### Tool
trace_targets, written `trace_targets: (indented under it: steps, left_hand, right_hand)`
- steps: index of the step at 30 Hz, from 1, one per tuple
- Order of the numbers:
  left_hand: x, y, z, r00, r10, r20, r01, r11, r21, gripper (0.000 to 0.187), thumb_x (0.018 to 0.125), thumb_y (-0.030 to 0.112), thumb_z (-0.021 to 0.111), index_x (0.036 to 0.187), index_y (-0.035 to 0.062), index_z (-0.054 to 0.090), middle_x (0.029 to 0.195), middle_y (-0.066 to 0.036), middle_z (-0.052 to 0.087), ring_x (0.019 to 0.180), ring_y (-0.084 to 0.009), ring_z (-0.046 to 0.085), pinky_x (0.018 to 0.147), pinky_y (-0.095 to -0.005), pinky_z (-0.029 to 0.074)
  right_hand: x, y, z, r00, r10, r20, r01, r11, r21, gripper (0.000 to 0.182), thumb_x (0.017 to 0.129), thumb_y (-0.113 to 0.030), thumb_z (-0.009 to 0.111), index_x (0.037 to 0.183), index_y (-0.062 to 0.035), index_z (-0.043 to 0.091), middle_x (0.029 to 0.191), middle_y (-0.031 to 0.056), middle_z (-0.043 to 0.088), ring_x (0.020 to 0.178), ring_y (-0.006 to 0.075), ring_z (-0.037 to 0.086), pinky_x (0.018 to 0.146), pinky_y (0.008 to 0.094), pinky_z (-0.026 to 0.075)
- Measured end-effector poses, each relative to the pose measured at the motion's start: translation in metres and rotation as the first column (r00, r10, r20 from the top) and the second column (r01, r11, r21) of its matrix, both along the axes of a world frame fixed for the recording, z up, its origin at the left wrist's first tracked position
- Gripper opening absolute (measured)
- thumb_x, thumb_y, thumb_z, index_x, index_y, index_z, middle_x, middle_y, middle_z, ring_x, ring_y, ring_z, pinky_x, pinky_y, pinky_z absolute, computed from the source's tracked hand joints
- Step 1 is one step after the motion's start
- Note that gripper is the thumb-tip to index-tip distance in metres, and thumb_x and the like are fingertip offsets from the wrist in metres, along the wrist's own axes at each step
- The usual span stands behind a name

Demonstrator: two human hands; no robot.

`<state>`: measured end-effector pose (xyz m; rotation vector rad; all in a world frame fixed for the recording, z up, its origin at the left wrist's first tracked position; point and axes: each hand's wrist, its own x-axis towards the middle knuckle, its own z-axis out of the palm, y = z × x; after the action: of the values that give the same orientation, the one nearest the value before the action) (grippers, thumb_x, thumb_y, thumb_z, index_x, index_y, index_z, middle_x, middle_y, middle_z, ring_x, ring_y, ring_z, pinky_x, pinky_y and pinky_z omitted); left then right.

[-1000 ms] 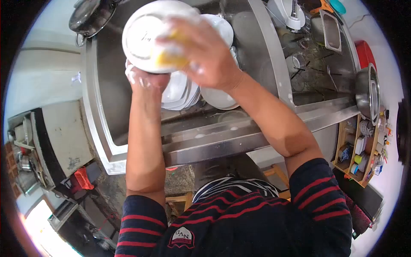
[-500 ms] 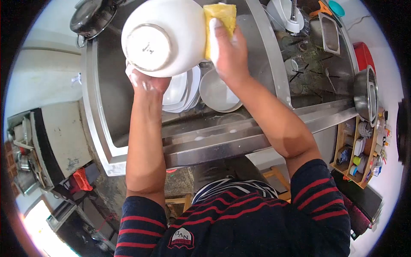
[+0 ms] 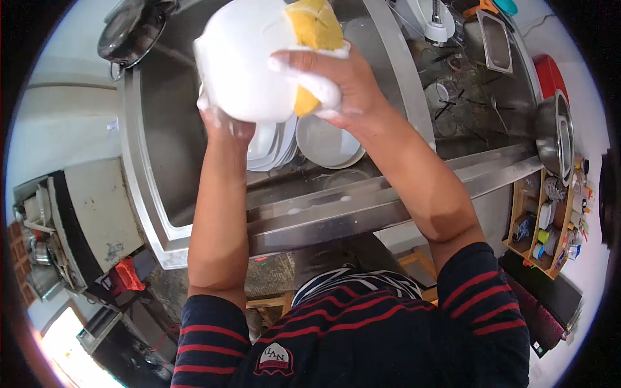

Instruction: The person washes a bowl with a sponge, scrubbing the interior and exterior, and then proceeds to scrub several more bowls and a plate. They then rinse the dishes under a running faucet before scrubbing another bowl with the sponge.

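Note:
A white bowl (image 3: 242, 68), slightly blurred and turned on its side, is held up over the metal sink. At its lower left edge my left hand (image 3: 225, 124) grips it, with the fingers mostly hidden behind the bowl. Soap suds cover parts of both hands. My right hand (image 3: 343, 81) is closed on a yellow sponge (image 3: 317, 24) and presses it to the bowl's right side. Beneath the bowl, several white plates (image 3: 275, 152) stand in the sink, beside round pale dishes (image 3: 326, 142).
The steel sink rim (image 3: 310, 223) runs in front of my body. A dark pot (image 3: 132, 35) sits at the upper left corner. In the right basin are glasses (image 3: 445, 90) and cutlery, with a metal tray (image 3: 495, 42) behind. A steel bowl (image 3: 552, 139) rests on the right edge.
The bowl has rotated, so its base ring no longer shows. My right hand and the sponge have moved left and down onto the bowl's side.

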<state>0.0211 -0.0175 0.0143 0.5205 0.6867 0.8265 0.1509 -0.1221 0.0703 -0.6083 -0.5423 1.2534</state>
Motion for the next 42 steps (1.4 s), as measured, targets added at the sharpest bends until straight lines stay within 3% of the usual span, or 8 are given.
trace_targets:
  steps: [9, 15, 20, 26, 29, 33, 40, 42]
  left_hand:
    - [0.018, -0.022, -0.005, 0.905, -0.072, -0.419, 0.376, 0.598, 0.708, 0.097, 0.074, 0.036, 0.077, 0.143, -0.0028, 0.021, 0.134, -0.017, 0.041, 0.124, -0.0267, 0.041, 0.104, -0.0365, 0.034]
    - [0.017, -0.023, -0.001, 0.889, -0.216, -0.404, 0.442, 0.633, 0.636, 0.102, 0.063, 0.012, 0.082, 0.143, -0.0024, 0.02, 0.133, -0.016, 0.042, 0.123, -0.025, 0.044, 0.105, -0.0348, 0.035]
    - [0.008, -0.027, -0.016, 0.971, -0.211, -0.113, 0.225, 0.966, 0.129, 0.04, 0.076, 0.009, 0.06, 0.115, -0.0014, 0.053, 0.108, -0.012, 0.057, 0.101, -0.0219, 0.055, 0.094, -0.0318, 0.04]
    - [0.009, -0.025, -0.014, 0.956, -0.015, -0.292, 0.068, 0.983, 0.171, 0.025, 0.082, 0.014, 0.053, 0.101, -0.0013, 0.055, 0.097, -0.013, 0.058, 0.091, -0.0261, 0.057, 0.086, -0.0358, 0.045]
    - [0.007, -0.019, -0.015, 0.974, 0.073, -0.217, -0.03, 0.98, 0.194, 0.029, 0.081, 0.015, 0.054, 0.104, -0.0021, 0.055, 0.101, -0.015, 0.059, 0.093, -0.0272, 0.058, 0.086, -0.0361, 0.045]
    - [0.007, -0.021, -0.003, 0.99, 0.048, -0.129, -0.039, 0.997, 0.068, 0.027, 0.082, 0.013, 0.054, 0.106, 0.002, 0.056, 0.105, -0.01, 0.056, 0.096, -0.022, 0.054, 0.09, -0.032, 0.041]
    - [0.013, -0.028, -0.013, 0.945, -0.012, -0.328, 0.204, 0.805, 0.557, 0.043, 0.085, 0.024, 0.057, 0.122, 0.004, 0.052, 0.108, -0.008, 0.056, 0.103, -0.0184, 0.052, 0.092, -0.0308, 0.039]
    - [0.009, -0.017, -0.018, 0.987, -0.003, -0.163, 0.051, 0.954, 0.294, 0.041, 0.085, 0.026, 0.058, 0.12, 0.0044, 0.053, 0.109, -0.01, 0.057, 0.103, -0.0204, 0.053, 0.093, -0.0322, 0.04]
  right_hand:
    - [-0.003, 0.016, -0.033, 0.906, -0.404, 0.125, 0.413, 0.908, -0.063, 0.034, 0.076, -0.006, 0.071, 0.106, 0.0045, 0.06, 0.094, 0.0116, 0.066, 0.08, 0.0223, 0.068, 0.069, 0.0324, 0.056]
    - [0.002, 0.016, -0.022, 0.924, -0.378, -0.049, 0.375, 0.925, -0.068, 0.03, 0.077, -0.01, 0.075, 0.103, -0.0003, 0.062, 0.093, 0.0068, 0.066, 0.079, 0.0156, 0.065, 0.069, 0.0278, 0.053]
    - [0.015, 0.022, -0.028, 0.872, -0.343, 0.349, 0.387, 0.92, -0.061, 0.04, 0.082, -0.015, 0.071, 0.117, -0.0022, 0.055, 0.105, 0.008, 0.063, 0.096, 0.0199, 0.062, 0.084, 0.031, 0.048]
    - [0.02, 0.014, -0.032, 0.395, -0.161, 0.905, 0.509, 0.858, -0.07, 0.047, 0.074, -0.021, 0.068, 0.116, -0.0025, 0.057, 0.109, 0.0232, 0.059, 0.103, 0.0366, 0.057, 0.093, 0.0376, 0.043]
    - [0.013, 0.011, -0.052, -0.09, -0.188, 0.978, 0.232, 0.951, 0.205, 0.04, 0.074, -0.024, 0.067, 0.109, -0.0054, 0.064, 0.11, 0.0235, 0.061, 0.102, 0.0404, 0.058, 0.09, 0.0453, 0.046]
    - [0.019, 0.004, -0.031, -0.339, 0.108, 0.935, 0.383, 0.923, 0.032, 0.041, 0.069, -0.021, 0.074, 0.107, -0.0066, 0.066, 0.117, 0.0239, 0.058, 0.094, 0.0376, 0.061, 0.083, 0.0456, 0.05]
    - [0.011, 0.021, -0.048, -0.057, -0.151, 0.987, 0.583, 0.798, 0.156, 0.029, 0.07, -0.021, 0.076, 0.096, -0.0094, 0.071, 0.096, 0.0163, 0.063, 0.08, 0.035, 0.063, 0.075, 0.0404, 0.051]
    - [0.007, 0.02, -0.05, 0.235, -0.027, 0.972, 0.296, 0.954, -0.045, 0.025, 0.069, -0.02, 0.076, 0.09, -0.0084, 0.071, 0.093, 0.0163, 0.062, 0.084, 0.0329, 0.063, 0.075, 0.0405, 0.051]
